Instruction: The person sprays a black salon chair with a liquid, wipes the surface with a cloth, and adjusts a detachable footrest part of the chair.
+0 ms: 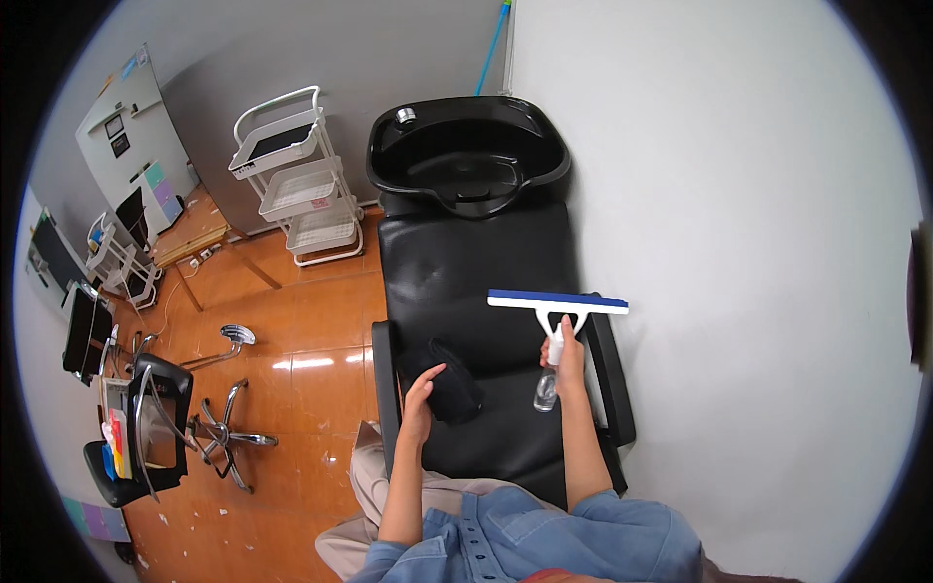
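Observation:
My right hand (567,361) grips a white spray squeegee (562,319) by its neck. Its wide blade edged in blue points away from me, and a small clear bottle (546,392) hangs below the hand. To the left, my left hand (420,403) is closed on a bunched black cloth (453,391), whose outline blends into the dark seat. Both hands are over a black padded shampoo chair (476,257), between its two armrests. At the chair's far end sits a glossy black wash basin (466,146) with a chrome fitting (405,117).
A white wall (739,243) runs close along the chair's right side. Beyond the left armrest (386,360) are a white three-tier trolley (311,185), a wheeled chair base (228,428), a black salon chair (160,418) and a leaning mirror (136,136). The floor (311,398) is orange tile.

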A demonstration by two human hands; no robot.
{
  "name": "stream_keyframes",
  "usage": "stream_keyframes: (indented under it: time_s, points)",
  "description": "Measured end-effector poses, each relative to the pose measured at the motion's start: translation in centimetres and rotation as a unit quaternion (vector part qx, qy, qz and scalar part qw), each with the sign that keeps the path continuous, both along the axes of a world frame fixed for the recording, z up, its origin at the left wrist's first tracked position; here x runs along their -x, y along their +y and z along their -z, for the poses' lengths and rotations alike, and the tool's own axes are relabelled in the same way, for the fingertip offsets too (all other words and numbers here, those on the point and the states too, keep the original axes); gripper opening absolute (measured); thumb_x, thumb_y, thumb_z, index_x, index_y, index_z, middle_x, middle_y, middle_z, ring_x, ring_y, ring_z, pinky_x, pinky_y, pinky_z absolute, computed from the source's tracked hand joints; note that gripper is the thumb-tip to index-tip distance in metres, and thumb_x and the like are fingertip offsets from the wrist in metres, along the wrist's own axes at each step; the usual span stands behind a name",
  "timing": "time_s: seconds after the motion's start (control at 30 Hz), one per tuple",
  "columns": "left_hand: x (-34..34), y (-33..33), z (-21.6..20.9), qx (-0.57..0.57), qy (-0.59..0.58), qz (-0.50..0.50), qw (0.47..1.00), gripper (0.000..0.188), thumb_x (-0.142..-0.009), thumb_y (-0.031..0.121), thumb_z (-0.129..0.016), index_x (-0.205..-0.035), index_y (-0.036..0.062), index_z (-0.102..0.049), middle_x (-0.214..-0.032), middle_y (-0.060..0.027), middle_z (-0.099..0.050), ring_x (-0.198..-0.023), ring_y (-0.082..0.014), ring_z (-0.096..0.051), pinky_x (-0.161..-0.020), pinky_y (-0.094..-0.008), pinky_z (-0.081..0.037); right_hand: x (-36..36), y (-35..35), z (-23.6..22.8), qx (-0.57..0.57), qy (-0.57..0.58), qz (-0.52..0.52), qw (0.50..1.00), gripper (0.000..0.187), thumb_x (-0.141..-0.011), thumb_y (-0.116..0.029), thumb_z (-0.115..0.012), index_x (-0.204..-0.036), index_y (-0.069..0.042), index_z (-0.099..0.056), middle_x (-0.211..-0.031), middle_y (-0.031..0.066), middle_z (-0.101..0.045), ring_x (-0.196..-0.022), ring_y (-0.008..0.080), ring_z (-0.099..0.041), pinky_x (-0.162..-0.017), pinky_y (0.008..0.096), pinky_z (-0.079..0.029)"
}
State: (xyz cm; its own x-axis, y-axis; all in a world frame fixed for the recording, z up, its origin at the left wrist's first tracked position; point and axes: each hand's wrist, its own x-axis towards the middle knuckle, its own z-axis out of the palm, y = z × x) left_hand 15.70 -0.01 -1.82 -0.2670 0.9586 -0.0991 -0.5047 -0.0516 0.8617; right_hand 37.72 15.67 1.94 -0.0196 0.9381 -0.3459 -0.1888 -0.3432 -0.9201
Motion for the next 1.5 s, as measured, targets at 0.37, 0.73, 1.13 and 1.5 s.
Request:
stream_keyframes:
  time_s: [0.37,0.73,1.13,1.5]
  points:
    - [1.0,-1.1,-0.7,0.029,-0.003,-0.054,0.998,0.056,-0.087,0.039,-0.044,-0.126,0.0001,-0.053,-0.133,-0.0133,-0.049,-0.127,-0.0242,-0.041,-0.108,-0.0349,-0.026,-3.3,0.0,1.0,0.007,-0.045,0.132,0.990,0.054,-0.086,-0.054,-0.052,-0.058,-0.007,-0.050,-0.043,0.0027,-0.043,-0.034,0.0120,-0.043,-0.034,0.0255,-0.034]
    - [3.9,-4.2,-1.2,0.016,-0.044,-0.100,0.994,0.058,-0.090,0.042,-0.039,-0.127,0.0000,-0.051,-0.131,-0.0169,-0.049,-0.126,-0.0273,-0.042,-0.108,-0.0385,-0.029,0.6,-1.4,1.1,-0.006,-0.046,0.108,0.993,0.053,-0.088,-0.048,-0.051,-0.055,-0.008,-0.048,-0.041,0.0022,-0.041,-0.032,0.0120,-0.042,-0.031,0.0257,-0.032]
    - [6.9,-7.9,-1.7,-0.032,-0.073,-0.161,0.984,0.059,-0.091,0.043,-0.037,-0.128,-0.0005,-0.050,-0.132,-0.0168,-0.049,-0.126,-0.0277,-0.042,-0.108,-0.0392,-0.029,10.8,-5.0,1.4,-0.010,-0.037,-0.039,0.999,0.052,-0.090,-0.044,-0.050,-0.053,-0.008,-0.047,-0.044,0.0021,-0.044,-0.035,0.0107,-0.042,-0.033,0.0244,-0.032]
    - [8.0,-9.3,-1.3,-0.050,-0.094,-0.187,0.977,0.057,-0.093,0.042,-0.035,-0.128,-0.0003,-0.050,-0.133,-0.0170,-0.048,-0.126,-0.0279,-0.042,-0.109,-0.0389,-0.028,16.7,-6.9,1.7,-0.021,-0.060,-0.117,0.991,0.052,-0.089,-0.044,-0.054,-0.054,-0.006,-0.051,-0.047,0.0033,-0.048,-0.035,0.0104,-0.044,-0.033,0.0240,-0.035]
